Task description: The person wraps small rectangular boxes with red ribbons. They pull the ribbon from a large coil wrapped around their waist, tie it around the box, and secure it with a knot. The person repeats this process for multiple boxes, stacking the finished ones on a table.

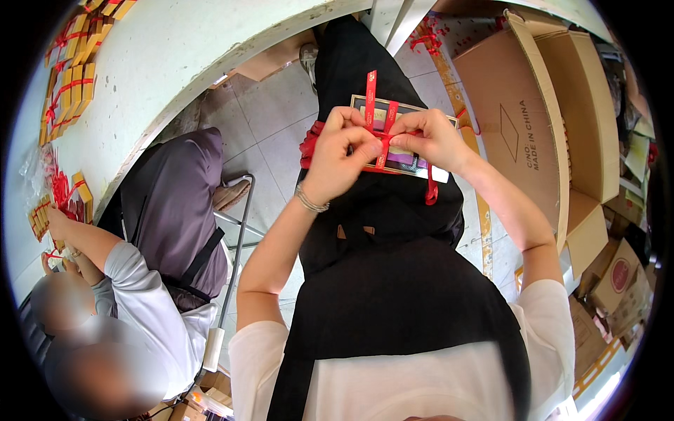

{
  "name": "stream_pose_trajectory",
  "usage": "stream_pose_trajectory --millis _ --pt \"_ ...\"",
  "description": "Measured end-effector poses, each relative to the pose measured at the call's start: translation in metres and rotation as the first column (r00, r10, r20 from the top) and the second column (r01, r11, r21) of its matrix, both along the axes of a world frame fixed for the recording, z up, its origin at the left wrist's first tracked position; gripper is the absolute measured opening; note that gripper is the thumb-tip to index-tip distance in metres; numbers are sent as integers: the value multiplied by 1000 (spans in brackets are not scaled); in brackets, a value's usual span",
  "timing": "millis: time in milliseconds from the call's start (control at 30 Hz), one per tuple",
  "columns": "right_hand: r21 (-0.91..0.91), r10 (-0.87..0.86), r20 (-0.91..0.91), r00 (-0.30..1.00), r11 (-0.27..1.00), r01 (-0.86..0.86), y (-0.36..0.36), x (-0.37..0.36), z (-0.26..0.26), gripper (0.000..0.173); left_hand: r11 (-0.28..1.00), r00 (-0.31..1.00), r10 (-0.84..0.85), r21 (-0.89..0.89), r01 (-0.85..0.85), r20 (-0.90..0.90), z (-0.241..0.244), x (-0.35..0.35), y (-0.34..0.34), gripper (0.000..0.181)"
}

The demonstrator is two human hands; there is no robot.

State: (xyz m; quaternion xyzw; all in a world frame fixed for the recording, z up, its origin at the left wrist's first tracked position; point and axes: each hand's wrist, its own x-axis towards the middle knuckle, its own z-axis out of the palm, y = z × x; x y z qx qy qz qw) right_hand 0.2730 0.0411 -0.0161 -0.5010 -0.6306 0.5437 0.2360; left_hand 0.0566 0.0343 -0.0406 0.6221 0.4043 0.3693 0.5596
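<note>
A flat gift box [401, 159] with a gold edge and a dark and purple face rests on my lap, over the black apron [379, 284]. Red printed ribbon [371, 94] runs across it, one end standing up past the far edge. Pinched between thumb and fingers of my left hand [345, 142] is the ribbon near the middle of the box. My right hand [434, 138] grips the ribbon just beside it, fingertips almost touching the left ones. The fingers hide the crossing of the ribbon. More red ribbon [311, 144] bunches at the box's left side.
An open cardboard carton [511, 121] stands on the right. A white table [174, 58] curves along the upper left, bearing ribbon-tied stacks of gold boxes [71, 94]. To my left sits a co-worker [152, 305], hands at small boxes. A metal-framed stool [242, 226] stands between us.
</note>
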Motion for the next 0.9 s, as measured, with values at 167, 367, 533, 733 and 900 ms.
stream_pose_trajectory --millis 167,367,533,733,900 --pt "320 -18 199 980 946 -48 6 10 6 27 984 921 11 166 58 -389 -1 -15 18 23" --pt "733 -136 626 768 440 -519 -13 12 -5 37 975 961 -207 -118 188 -181 24 -35 30 27" --pt "730 -190 640 745 451 -513 -22 9 -15 38 846 893 -440 -288 448 97 41 -51 31 17" --pt "749 -187 604 775 467 -470 -19 10 -19 37 934 944 -268 189 303 -192 17 -32 41 11" --pt "752 -184 590 786 479 -452 -20 10 -20 35 820 911 -43 506 267 -410 -1 -19 40 19"
